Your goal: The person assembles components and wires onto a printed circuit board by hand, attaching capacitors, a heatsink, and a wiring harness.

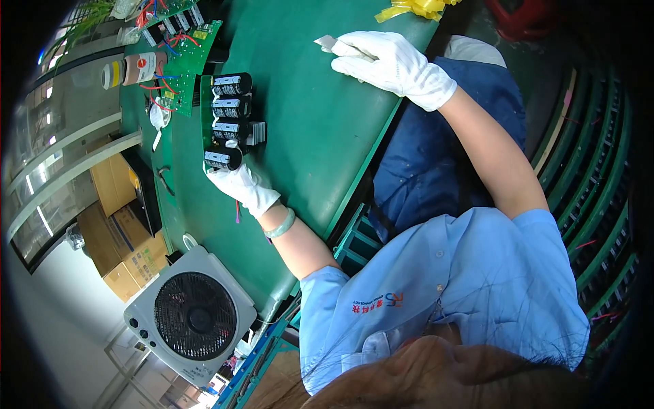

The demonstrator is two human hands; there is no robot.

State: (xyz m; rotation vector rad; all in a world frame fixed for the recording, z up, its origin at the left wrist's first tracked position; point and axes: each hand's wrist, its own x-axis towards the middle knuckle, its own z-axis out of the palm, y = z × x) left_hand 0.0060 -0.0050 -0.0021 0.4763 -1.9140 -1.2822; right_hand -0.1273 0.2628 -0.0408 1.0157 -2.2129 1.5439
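Note:
My left hand, in a white glove, grips the lower end of a circuit board that stands on edge over the green mat. Several black cylindrical capacitors sit in a row along the board, and a grey finned heat sink sticks out beside them. The left fingertips are partly hidden behind the lowest capacitor. Farther right, my gloved right hand is closed, pinching a small pale flat piece between thumb and fingers. That piece is too small to name, and it is apart from the board.
More green circuit boards with red and blue wires lie at the far left, next to a capped jar. A grey box fan stands at lower left, near cardboard boxes. Yellow plastic lies on the mat's upper right edge.

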